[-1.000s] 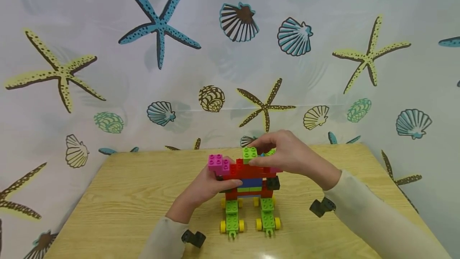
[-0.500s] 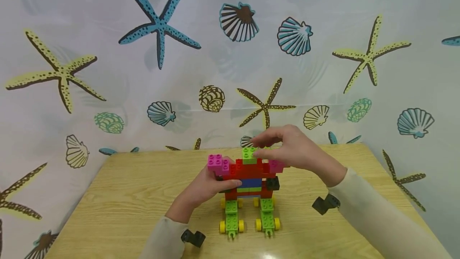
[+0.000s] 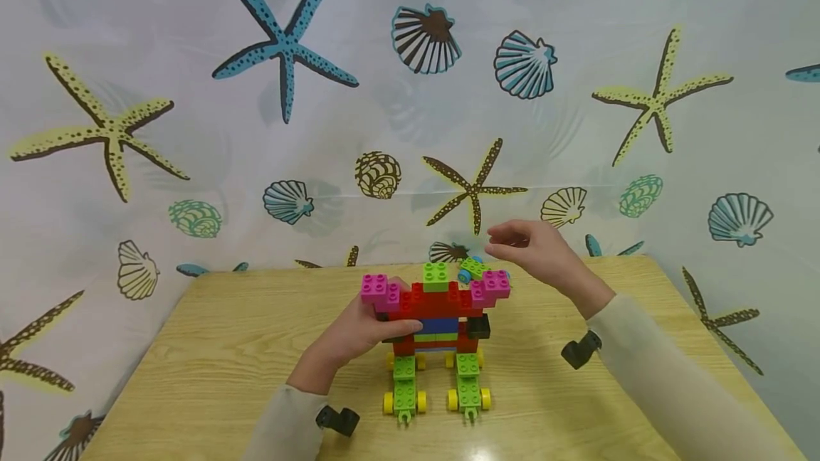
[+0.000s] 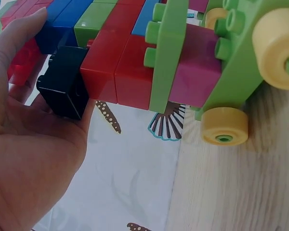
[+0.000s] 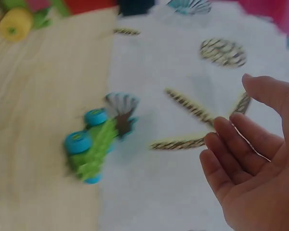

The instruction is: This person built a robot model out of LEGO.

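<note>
A figure of toy building bricks (image 3: 438,306) stands on the table on two lime-green wheeled bases (image 3: 404,386) with yellow wheels. My left hand (image 3: 352,333) grips its left side, thumb across the front by the blue bricks (image 3: 438,326). In the left wrist view a black brick (image 4: 62,84) lies against the palm. On top sits a lime-green brick (image 3: 436,274). Pink bricks (image 3: 495,282) step up at both ends of the red row. My right hand (image 3: 534,251) hovers off to the right, holding nothing, fingers loosely bent and apart from the bricks.
Behind the figure, near the table's back edge, stands a small lime-green wheeled piece (image 5: 94,147) with blue wheels. A hanging cloth (image 3: 384,105) printed with starfish and shells backs the wooden table (image 3: 243,347).
My right hand has let go of the top lime-green brick and moved right. The figure has shifted slightly left with my left hand, and the blue-wheeled piece behind shows more clearly.
</note>
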The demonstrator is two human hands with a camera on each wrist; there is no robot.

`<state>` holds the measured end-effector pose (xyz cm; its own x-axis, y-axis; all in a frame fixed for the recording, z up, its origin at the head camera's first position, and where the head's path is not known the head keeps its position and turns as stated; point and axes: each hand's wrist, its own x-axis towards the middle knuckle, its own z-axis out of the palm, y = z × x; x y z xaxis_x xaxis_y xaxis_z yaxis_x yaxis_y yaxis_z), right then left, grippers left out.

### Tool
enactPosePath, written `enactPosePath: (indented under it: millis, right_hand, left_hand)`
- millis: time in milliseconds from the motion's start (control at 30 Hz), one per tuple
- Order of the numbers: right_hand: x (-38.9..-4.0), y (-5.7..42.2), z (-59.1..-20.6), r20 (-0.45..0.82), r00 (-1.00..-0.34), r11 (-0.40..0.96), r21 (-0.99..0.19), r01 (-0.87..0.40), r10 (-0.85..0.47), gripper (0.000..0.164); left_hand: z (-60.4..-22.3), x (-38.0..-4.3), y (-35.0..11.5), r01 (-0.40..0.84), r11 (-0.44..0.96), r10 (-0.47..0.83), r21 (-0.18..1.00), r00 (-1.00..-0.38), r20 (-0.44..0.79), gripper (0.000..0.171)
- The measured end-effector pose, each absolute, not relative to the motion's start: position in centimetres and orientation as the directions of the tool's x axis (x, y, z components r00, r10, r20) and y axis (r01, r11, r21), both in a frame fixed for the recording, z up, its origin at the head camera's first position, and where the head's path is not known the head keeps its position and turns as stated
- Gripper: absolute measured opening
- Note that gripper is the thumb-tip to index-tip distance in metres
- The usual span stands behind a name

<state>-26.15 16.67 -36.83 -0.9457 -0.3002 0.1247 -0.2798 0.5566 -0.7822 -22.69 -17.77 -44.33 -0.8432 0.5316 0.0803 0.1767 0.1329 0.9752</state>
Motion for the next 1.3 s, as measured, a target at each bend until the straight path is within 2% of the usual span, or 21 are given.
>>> enactPosePath:
  millis: [167, 467, 733, 1300]
  right_hand:
    - [-28.4, 17.9, -41.5, 0.024, -0.974, 0.553, -0.82, -0.149, -0.226, 0.059]
    - [-29.8, 17.6, -47.0, -0.088, -0.989, 0.596, -0.803, -0.001, -0.12, 0.064]
    - [-30.6, 17.1, -48.7, -0.092, -0.993, 0.642, -0.767, 0.023, -0.074, 0.076]
    - [-30.5, 16.5, -49.0, -0.09, -0.995, 0.663, -0.748, 0.038, -0.045, 0.068]
  left_hand:
    - [-44.5, -22.8, -17.8, 0.181, 0.114, 0.534, 0.977, -0.84, 0.093, 0.043]
    - [-44.6, -22.7, -17.8, 0.181, 0.101, 0.53, 0.978, -0.842, 0.101, 0.042]
    - [-44.4, -22.7, -17.8, 0.187, 0.108, 0.527, 0.976, -0.843, 0.103, 0.041]
    - [-44.4, -22.7, -17.6, 0.172, 0.099, 0.52, 0.98, -0.849, 0.096, 0.042]
